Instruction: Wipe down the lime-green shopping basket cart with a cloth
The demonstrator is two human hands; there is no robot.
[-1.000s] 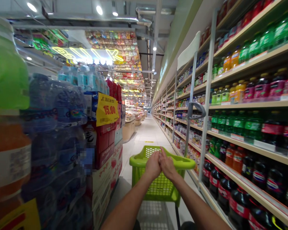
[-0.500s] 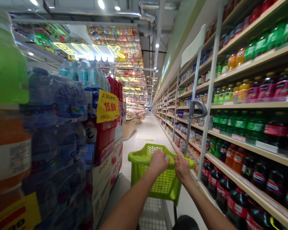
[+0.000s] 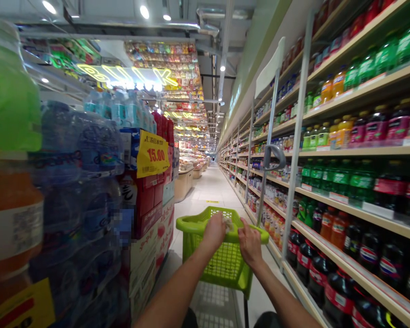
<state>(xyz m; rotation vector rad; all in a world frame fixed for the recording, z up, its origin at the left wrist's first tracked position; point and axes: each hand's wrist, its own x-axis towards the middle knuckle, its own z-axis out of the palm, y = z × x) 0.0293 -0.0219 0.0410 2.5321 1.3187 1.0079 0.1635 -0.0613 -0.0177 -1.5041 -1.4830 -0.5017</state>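
A green plastic shopping cart (image 3: pixel 222 269) with a perforated basket is in front of me, in the lower middle. My left hand (image 3: pixel 214 230) is closed at the near rim, holding a pale crumpled tissue (image 3: pixel 228 224) against it; most of the tissue is hidden. Right of it, my right hand (image 3: pixel 249 241) is closed over the same rim, fingers curled round the bar. A metal pole (image 3: pixel 269 132) with a white panel and a grey loop handle (image 3: pixel 275 158) rises at the cart's right side.
Tall shelves (image 3: pixel 348 150) of bottled drinks line the right. Close on the left are stacked water bottles (image 3: pixel 100 141) and boxes (image 3: pixel 150 196) with a yellow price sign (image 3: pixel 152 153). A tiled aisle (image 3: pixel 205 184) runs ahead, past wooden bins (image 3: pixel 183 182).
The cart, its pole and both hands have shifted slightly left. My left hand has slid left along the rim, apart from my right, and the tissue now shows.
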